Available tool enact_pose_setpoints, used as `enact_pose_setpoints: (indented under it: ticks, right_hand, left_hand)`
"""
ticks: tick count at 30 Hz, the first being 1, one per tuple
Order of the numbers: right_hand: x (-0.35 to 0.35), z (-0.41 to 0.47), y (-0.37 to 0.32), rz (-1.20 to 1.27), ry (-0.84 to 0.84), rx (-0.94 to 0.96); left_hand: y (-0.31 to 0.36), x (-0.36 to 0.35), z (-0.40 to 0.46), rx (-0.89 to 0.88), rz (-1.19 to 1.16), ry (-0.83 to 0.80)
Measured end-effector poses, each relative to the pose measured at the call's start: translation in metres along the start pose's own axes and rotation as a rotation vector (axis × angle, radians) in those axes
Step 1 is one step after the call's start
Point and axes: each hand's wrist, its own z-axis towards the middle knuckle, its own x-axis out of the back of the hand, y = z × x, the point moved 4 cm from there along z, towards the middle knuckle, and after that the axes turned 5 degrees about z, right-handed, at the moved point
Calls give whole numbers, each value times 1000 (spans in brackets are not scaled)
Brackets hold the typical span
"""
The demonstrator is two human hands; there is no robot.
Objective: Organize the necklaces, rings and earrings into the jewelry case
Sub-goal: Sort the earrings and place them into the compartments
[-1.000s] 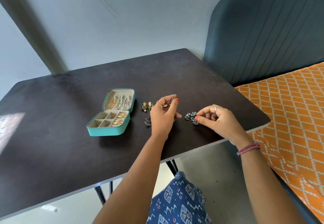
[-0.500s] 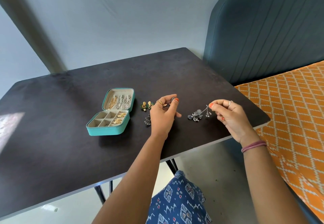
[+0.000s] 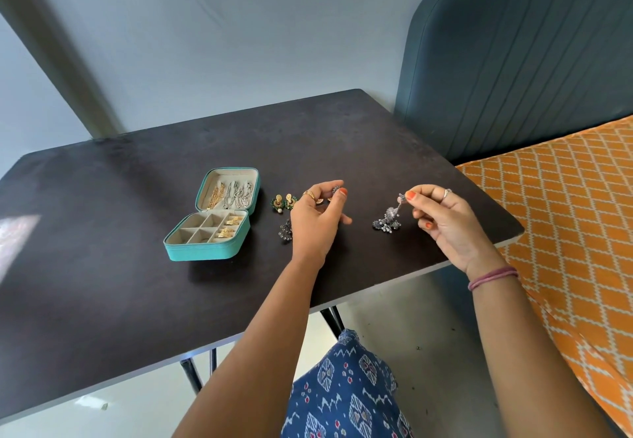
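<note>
Our right hand [image 3: 452, 222] pinches the top of a dark silver beaded cluster earring [image 3: 387, 221], which dangles below the fingertips, its beads at the black tabletop [image 3: 102, 283]. Our left hand [image 3: 317, 222] pinches a small dark piece [image 3: 335, 189]. Farther left lies the open teal jewelry case [image 3: 205, 249], with gold pieces in its compartments.

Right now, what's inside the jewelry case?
Jewelry case: gold and silver necklaces in the lid, gold earrings in two right compartments. Other visible compartments look empty; the near wall hides part.
</note>
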Motion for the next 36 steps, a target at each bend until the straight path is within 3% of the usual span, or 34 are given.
enact_pose_setpoints:
  ticks: [6, 14, 24, 36]
  right_hand:
    - [-16, 4, -12, -155, -45, 22]
    - [-34, 16, -50, -82, -81, 179]
    - [-31, 29, -48, -78, -32, 160]
    - [-15, 36, -8, -556, 25, 120]
  left_hand:
    - [0, 0, 1, -2, 16, -3]
    - [0, 1, 1, 3, 7, -1]
    - [0, 1, 1, 5, -17, 1]
    - [2, 1, 1, 8, -3, 2]
